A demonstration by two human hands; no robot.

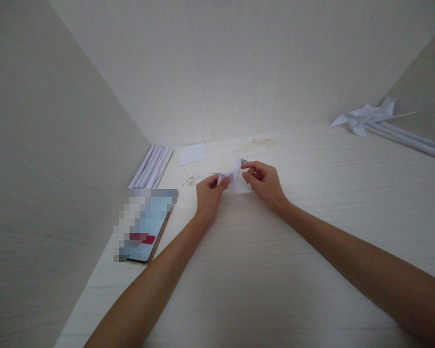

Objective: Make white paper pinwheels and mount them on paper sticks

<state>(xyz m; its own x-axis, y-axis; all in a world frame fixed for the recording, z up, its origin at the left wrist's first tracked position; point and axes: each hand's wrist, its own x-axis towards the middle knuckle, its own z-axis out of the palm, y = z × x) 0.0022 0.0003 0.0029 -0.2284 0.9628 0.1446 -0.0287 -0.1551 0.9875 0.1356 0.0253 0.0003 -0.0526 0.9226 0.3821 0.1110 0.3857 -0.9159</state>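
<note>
My left hand [210, 194] pinches a white piece of paper [235, 180] between thumb and fingers, above the table near the back wall. The paper has curled, bent-up flaps and looks like a partly folded pinwheel head. Close to its right side is my right hand [263, 182], with index finger and thumb apart and the other fingers curled. Whether its fingertips touch the paper I cannot tell. Behind the right index finger a small grey thing [243, 161] shows, mostly hidden.
Several rolled paper sticks [151, 166] lie at the left, beside a flat white paper square [193, 153]. A phone [148, 227] rests nearer on the left. Finished paper pinwheels [366, 116] with paper sticks [409, 137] lie at the back right. Walls [221, 72] enclose the table.
</note>
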